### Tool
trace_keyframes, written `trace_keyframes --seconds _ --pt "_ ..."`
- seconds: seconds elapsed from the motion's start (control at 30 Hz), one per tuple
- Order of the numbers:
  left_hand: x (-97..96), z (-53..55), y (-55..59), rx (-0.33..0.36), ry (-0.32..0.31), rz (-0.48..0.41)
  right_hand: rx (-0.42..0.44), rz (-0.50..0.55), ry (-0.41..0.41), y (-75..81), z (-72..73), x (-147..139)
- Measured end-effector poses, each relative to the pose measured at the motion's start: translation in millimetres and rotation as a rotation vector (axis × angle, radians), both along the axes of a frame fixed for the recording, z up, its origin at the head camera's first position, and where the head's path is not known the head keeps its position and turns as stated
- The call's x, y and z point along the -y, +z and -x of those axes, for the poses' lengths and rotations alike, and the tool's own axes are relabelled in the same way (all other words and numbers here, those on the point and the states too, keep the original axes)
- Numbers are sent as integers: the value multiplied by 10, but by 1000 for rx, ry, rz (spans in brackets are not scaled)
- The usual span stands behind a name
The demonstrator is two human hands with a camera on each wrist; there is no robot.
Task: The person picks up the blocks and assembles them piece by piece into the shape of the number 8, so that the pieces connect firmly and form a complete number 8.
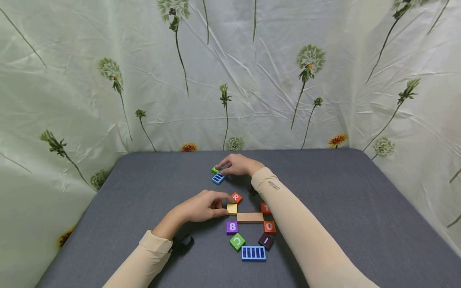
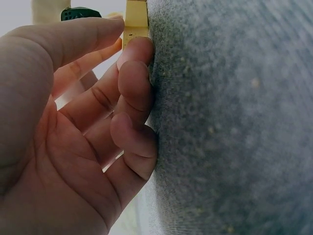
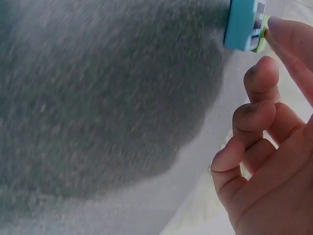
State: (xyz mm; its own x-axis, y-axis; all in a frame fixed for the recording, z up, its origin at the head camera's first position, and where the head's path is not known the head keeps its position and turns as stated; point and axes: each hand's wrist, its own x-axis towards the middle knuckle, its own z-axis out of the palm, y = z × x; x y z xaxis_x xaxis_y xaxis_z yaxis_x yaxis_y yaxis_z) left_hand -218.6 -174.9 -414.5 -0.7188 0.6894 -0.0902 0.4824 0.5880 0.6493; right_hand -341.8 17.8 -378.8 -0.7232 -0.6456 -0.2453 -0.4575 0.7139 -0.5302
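My left hand pinches a yellow square block, the thumb on its left side and the index finger at its far edge. Right beyond that finger lies a red-orange block marked R. In the left wrist view the yellow block sits at the fingertips, the other fingers curled by the cloth. Farther off, my right hand holds a green block between thumb and index finger. A blue slotted tile lies against the green block, near the thumb; the right wrist view shows its blue side.
A ring of pieces lies around a wooden bar: purple 8 block, green letter block, blue slotted tile, dark block, red 0 block. My right sleeve partly covers another red block.
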Motion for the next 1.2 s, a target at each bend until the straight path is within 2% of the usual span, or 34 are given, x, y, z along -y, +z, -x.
trace_keyframes --seconds 0.3,0.6,1.2 --pt "9 -5 2 -1 9 1 -91 14 -28 23 52 -119" --pt "10 -6 5 -10 4 -6 -118 -14 15 -36 55 -75" --pt "-10 -12 -7 5 15 -5 -177 -67 -54 -46 -18 -148"
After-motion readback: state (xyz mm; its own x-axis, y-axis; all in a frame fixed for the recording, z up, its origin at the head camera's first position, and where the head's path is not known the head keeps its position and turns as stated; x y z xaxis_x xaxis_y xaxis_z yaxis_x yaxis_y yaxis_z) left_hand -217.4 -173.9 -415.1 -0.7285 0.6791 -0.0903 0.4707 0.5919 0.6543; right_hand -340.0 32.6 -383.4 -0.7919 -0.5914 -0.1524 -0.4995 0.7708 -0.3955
